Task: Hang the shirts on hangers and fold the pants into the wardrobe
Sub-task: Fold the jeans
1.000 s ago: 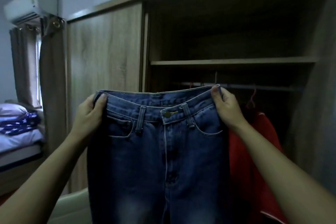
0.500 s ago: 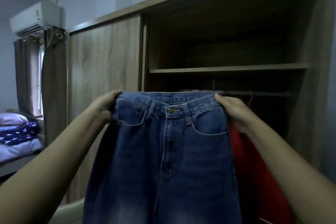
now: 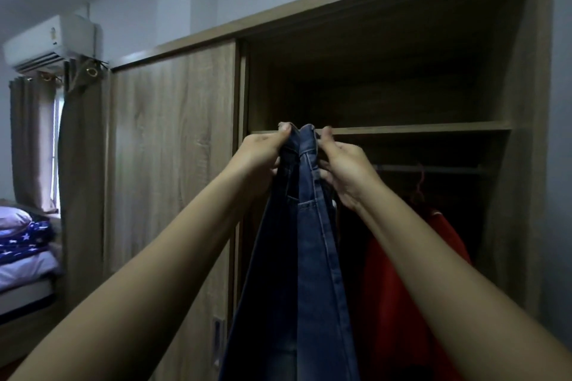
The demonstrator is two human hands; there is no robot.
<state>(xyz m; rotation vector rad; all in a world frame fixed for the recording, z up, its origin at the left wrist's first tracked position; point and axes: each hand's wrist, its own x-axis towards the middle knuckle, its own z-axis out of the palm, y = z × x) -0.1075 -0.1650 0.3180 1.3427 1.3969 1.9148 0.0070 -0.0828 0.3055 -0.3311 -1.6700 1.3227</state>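
Head view: a person's left hand (image 3: 263,155) and right hand (image 3: 343,170) each pinch the waistband of blue jeans (image 3: 312,226), which hang halved lengthwise just before the wardrobe shelf (image 3: 418,127) edge. Matching the leg seams should keep the next fold neat. Above the shelf is dark open room; below it hangs a red garment (image 3: 402,272).

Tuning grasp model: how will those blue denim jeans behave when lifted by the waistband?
Likely floppy: the blue denim jeans hang limp from the left hand and right hand. Probably fairly heavy: both hands grip the folded waistband.
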